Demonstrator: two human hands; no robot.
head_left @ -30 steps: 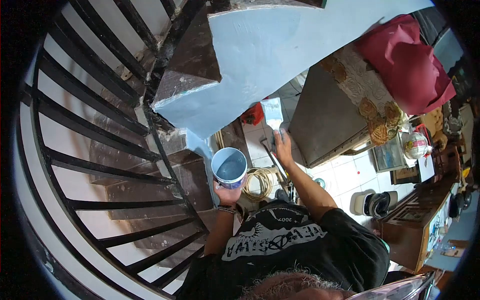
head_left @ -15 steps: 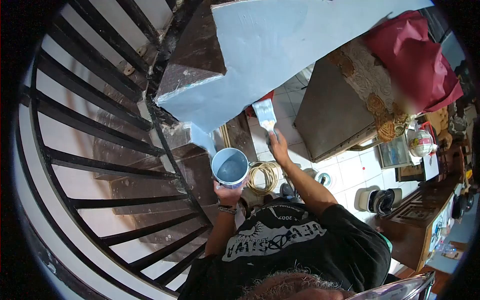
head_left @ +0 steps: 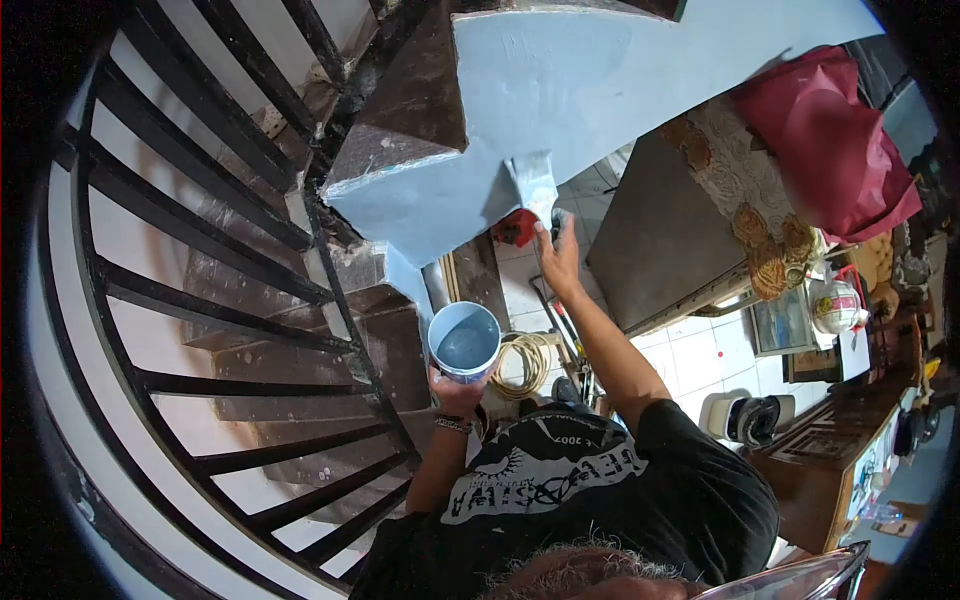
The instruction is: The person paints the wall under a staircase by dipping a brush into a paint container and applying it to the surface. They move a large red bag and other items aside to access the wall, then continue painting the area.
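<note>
My left hand (head_left: 459, 392) grips a small white bucket (head_left: 465, 342) from below and behind, with light blue-grey paint showing inside it. Stretched forward, my right hand (head_left: 558, 252) is wrapped round the handle of a wide paintbrush (head_left: 533, 184). The bristles, coated in pale paint, overlap the lower edge of the light blue stair side panel (head_left: 560, 90). Wet-looking paint covers that panel up to the dark brown steps (head_left: 405, 120).
Black metal railing bars (head_left: 215, 230) curve along the left. A coiled cream hose (head_left: 522, 364) lies on the white tiled floor below. To the right stands a grey-brown cabinet (head_left: 650, 220) with a lace cloth and a dark red cover (head_left: 830, 140) on top.
My right hand has moved the paintbrush up and forward onto the lower part of the blue panel. The bucket in my left hand has stayed nearly in place; the view has shifted slightly.
</note>
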